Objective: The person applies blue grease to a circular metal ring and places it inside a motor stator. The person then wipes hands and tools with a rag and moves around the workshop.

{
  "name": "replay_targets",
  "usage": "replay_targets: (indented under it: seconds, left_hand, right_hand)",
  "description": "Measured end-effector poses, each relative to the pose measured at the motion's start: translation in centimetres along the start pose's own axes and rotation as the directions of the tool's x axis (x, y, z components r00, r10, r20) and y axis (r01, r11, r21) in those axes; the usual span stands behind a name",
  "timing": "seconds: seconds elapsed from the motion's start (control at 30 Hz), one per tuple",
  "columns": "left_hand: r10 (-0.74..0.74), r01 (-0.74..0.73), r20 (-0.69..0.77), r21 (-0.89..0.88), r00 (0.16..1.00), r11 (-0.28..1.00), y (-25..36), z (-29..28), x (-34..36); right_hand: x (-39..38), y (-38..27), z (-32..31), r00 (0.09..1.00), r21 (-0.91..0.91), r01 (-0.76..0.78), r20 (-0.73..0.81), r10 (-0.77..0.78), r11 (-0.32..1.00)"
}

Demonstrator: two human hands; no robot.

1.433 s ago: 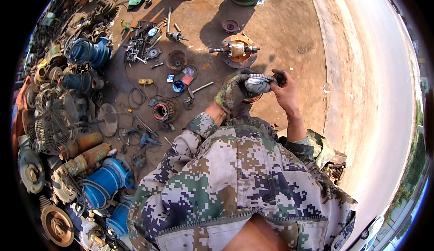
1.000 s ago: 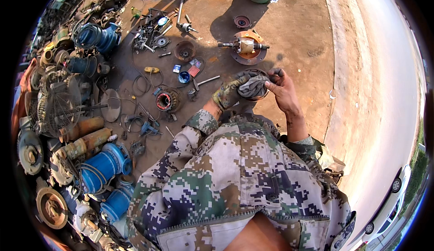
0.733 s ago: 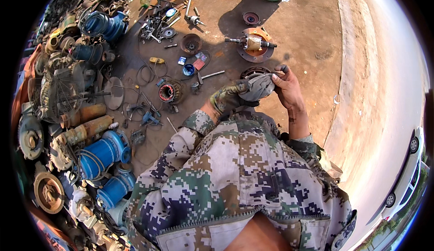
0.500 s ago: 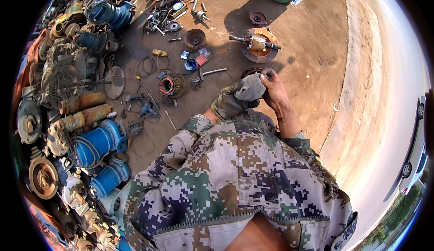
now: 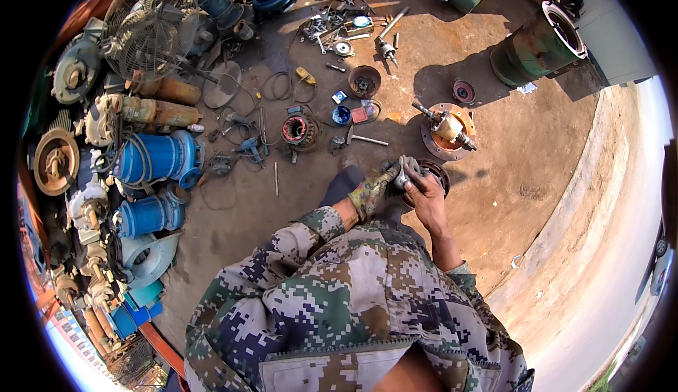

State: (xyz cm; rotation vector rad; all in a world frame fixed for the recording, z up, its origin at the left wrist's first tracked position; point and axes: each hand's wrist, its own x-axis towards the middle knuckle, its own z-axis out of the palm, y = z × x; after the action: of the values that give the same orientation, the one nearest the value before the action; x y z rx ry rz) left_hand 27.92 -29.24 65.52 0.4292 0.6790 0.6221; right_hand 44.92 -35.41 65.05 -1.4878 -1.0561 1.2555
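Observation:
My left hand (image 5: 371, 196) wears a patterned work glove with dark grey fingers. My right hand (image 5: 429, 200) is bare. Between them is a crumpled, limp grey piece (image 5: 403, 173) that looks like a work glove; the fingers of both hands are closed on it. Part of it is hidden by my fingers. Just beyond my right hand lies a dark rusty round part (image 5: 439, 172), partly covered by the hand. Further off, a rotor with a shaft (image 5: 449, 128) rests on an orange round flange (image 5: 433, 145).
A hammer (image 5: 369, 139), a blue-filled tin (image 5: 341, 115) and a wound stator (image 5: 296, 131) lie ahead on the ground. Blue pumps (image 5: 152, 160) and a fan (image 5: 145, 35) crowd the left. A green cylinder (image 5: 519, 60) stands at the far right. Cables (image 5: 279, 85) lie loose.
The view has swung, so the ground items sit further right and lower. The grey piece was spread out between my hands; now it is bunched smaller, with my hands closer together.

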Motion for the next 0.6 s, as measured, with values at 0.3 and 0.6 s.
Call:
replay_targets:
  seconds: [0.3, 0.6]
  left_hand:
    - [-0.176, 0.229, 0.185, -0.317, 0.967, 0.92, 4.6, -2.8, 9.0]
    - [-0.09, 0.15, 0.258, -0.223, 0.962, 0.963, 14.4, -7.2, 11.9]
  right_hand:
    - [6.7, 1.2, -0.1, 0.898, 0.058, -0.205, -0.386, 0.211, 0.977]
    - [16.6, -10.9, 7.4, 0.963, -0.546, 0.058, -0.189, -0.191, 0.836]
